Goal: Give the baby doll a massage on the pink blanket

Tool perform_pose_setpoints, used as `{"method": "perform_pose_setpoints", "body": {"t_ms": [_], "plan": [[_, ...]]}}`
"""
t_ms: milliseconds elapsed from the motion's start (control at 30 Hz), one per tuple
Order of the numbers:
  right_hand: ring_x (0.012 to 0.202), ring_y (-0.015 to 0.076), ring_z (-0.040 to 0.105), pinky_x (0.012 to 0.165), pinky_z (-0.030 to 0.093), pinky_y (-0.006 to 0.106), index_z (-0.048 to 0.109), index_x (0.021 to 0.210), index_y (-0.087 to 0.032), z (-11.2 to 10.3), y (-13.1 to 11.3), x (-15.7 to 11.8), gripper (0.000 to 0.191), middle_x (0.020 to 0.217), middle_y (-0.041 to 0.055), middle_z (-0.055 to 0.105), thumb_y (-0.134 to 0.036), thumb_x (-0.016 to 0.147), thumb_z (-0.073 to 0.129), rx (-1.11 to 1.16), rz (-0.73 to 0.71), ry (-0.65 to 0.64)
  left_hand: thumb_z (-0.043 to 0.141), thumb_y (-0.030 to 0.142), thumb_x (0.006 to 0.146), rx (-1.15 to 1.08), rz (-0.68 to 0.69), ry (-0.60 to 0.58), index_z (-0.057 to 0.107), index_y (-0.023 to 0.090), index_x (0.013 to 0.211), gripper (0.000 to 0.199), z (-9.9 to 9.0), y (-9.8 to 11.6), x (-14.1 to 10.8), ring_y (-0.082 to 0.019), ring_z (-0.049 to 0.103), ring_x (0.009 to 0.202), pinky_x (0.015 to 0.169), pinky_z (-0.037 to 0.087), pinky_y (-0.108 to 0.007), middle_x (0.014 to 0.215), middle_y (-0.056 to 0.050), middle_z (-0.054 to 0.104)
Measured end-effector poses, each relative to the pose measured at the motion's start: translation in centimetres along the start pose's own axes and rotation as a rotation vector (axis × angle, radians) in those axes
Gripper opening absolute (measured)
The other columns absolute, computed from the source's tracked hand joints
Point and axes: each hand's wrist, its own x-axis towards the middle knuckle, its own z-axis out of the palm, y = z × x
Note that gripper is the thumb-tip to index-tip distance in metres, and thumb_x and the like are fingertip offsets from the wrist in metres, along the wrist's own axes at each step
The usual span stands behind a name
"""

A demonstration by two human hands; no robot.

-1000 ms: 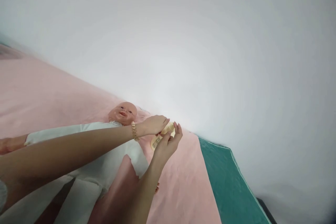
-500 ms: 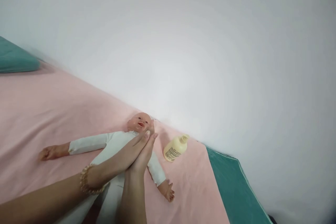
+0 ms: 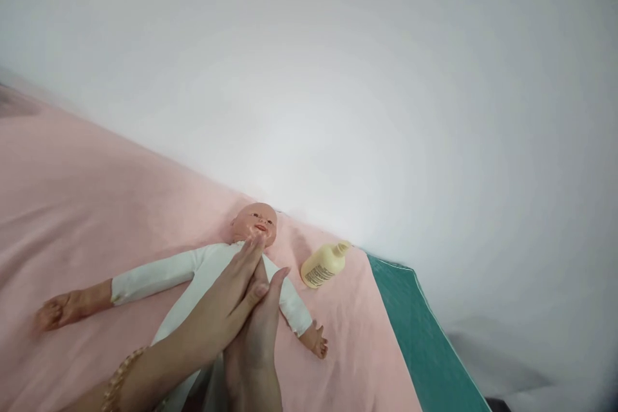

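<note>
A baby doll (image 3: pixel 207 262) in a white suit lies on its back on a pink sheet, arms spread. Over its chest my left hand (image 3: pixel 232 296), with a beaded bracelet at the wrist, is pressed palm to palm against my right hand (image 3: pixel 263 322). Fingers of both are stretched out, and nothing shows between the palms. The fingertips overlap the view of the doll's chin. To the right of the doll's head stands a pale yellow bottle (image 3: pixel 323 265) with printed text, touched by neither hand.
The pink sheet (image 3: pixel 120 187) runs along a white wall (image 3: pixel 313 77) at the back. Green fabric (image 3: pixel 420 328) shows at the right beyond the sheet's edge. A dark object (image 3: pixel 497 405) is partly visible at the bottom right.
My hands have slid against each other and moved down toward the doll's chest, uncovering more of its face. The view has shifted, and the green cushion at left has left the frame.
</note>
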Motion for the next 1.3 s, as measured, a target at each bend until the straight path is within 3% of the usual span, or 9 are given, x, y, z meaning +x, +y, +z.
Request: {"method": "perform_pose_setpoints", "body": {"t_ms": [100, 167, 300, 433, 567, 733, 967, 1133, 1300], "plan": [[0.143, 0.0175, 0.038, 0.112, 0.042, 0.041, 0.026, 0.156, -0.020, -1.3, 0.5, 0.5, 0.080, 0.156, 0.0087, 0.038, -0.058, 0.096, -0.011, -0.026, 0.030, -0.061, 0.035, 0.044, 0.102, -0.055, -0.024, -0.054, 0.017, 0.027, 0.160, 0.062, -0.9, -0.8, 0.3, -0.029, 0.028, 0.145, 0.116, 0.036, -0.048, 0.160, -0.005, 0.027], [0.141, 0.0188, 0.043, 0.113, 0.042, 0.043, 0.024, 0.156, -0.023, -2.5, 0.5, 0.6, 0.067, 0.151, 0.0086, 0.046, -0.058, 0.101, 0.007, -0.009, 0.025, -0.118, 0.033, 0.046, 0.103, -0.080, -0.053, -0.036, 0.025, 0.027, 0.158, 0.058, -1.8, -1.4, 0.5, -0.028, 0.028, 0.146, 0.117, 0.034, -0.048, 0.159, -0.004, 0.029], [0.140, 0.0214, 0.045, 0.119, 0.033, 0.048, 0.042, 0.147, -0.033, -4.3, -0.7, 0.2, 0.049, 0.142, 0.0008, 0.057, -0.045, 0.099, 0.048, -0.262, -0.029, -0.285, 0.029, 0.052, 0.103, -0.088, -0.229, 0.205, 0.040, 0.027, 0.149, 0.053, -5.5, -3.1, 1.6, -0.028, 0.032, 0.144, 0.120, 0.029, -0.047, 0.154, -0.002, 0.040], [0.131, 0.0225, 0.055, 0.122, 0.032, 0.042, 0.053, 0.138, -0.041, -3.9, -0.4, 0.4, 0.042, 0.137, -0.0054, 0.060, -0.037, 0.096, 0.057, -0.554, -0.230, -0.574, 0.029, 0.058, 0.101, -0.125, -0.351, 0.293, 0.060, 0.026, 0.128, 0.052, -8.2, -4.2, 2.6, -0.030, 0.049, 0.132, 0.114, 0.039, -0.044, 0.140, 0.001, 0.056], [0.138, 0.0248, 0.046, 0.126, 0.022, 0.043, 0.051, 0.139, -0.043, -2.7, 1.6, 1.2, 0.046, 0.138, -0.0072, 0.059, -0.035, 0.095, 0.059, -0.707, -0.306, -0.580, 0.026, 0.061, 0.102, -0.219, -0.429, 0.331, 0.066, 0.023, 0.117, 0.057, -7.8, -4.5, 2.7, -0.029, 0.053, 0.127, 0.109, 0.044, -0.042, 0.130, -0.002, 0.064], [0.151, 0.0253, 0.022, 0.126, 0.010, 0.052, 0.039, 0.149, -0.029, -3.6, 3.0, 2.1, 0.056, 0.159, -0.0008, 0.031, -0.041, 0.097, 0.053, -0.787, -0.220, -0.459, 0.028, 0.060, 0.102, -0.293, -0.474, 0.187, 0.069, 0.021, 0.110, 0.057, -6.3, -4.2, 2.4, -0.026, 0.062, 0.111, 0.097, 0.051, -0.037, 0.117, -0.004, 0.070], [0.153, 0.0243, 0.004, 0.123, -0.003, 0.057, 0.007, 0.157, -0.027, -6.9, 3.2, 2.2, 0.083, 0.164, 0.0021, 0.010, -0.053, 0.093, 0.055, -0.780, -0.009, -0.357, 0.042, 0.049, 0.100, 0.064, -0.072, 0.050, 0.067, 0.028, 0.118, 0.038, -6.0, -4.5, 2.5, -0.026, 0.055, 0.121, 0.105, 0.044, -0.040, 0.125, -0.002, 0.065], [0.153, 0.0293, 0.007, 0.121, -0.005, 0.061, 0.021, 0.156, -0.026, -9.4, 1.8, 1.7, 0.096, 0.163, 0.0066, 0.019, -0.054, 0.080, 0.071, -0.787, 0.152, -0.345, 0.049, 0.036, 0.098, 0.106, 0.190, -0.338, 0.069, 0.033, 0.120, 0.030, -4.8, -3.5, 1.9, -0.023, 0.061, 0.117, 0.104, 0.047, -0.034, 0.126, 0.003, 0.067], [0.153, 0.0292, 0.005, 0.120, -0.009, 0.060, 0.013, 0.157, -0.020, -10.6, 1.0, 1.5, 0.117, 0.163, 0.0118, 0.014, -0.053, 0.068, 0.080, -0.856, 0.256, -0.369, 0.058, 0.030, 0.096, 0.164, 0.314, -0.551, 0.064, 0.038, 0.130, 0.035, -2.5, -3.0, 0.9, -0.020, 0.051, 0.131, 0.121, 0.027, -0.034, 0.137, 0.006, 0.060]]}}
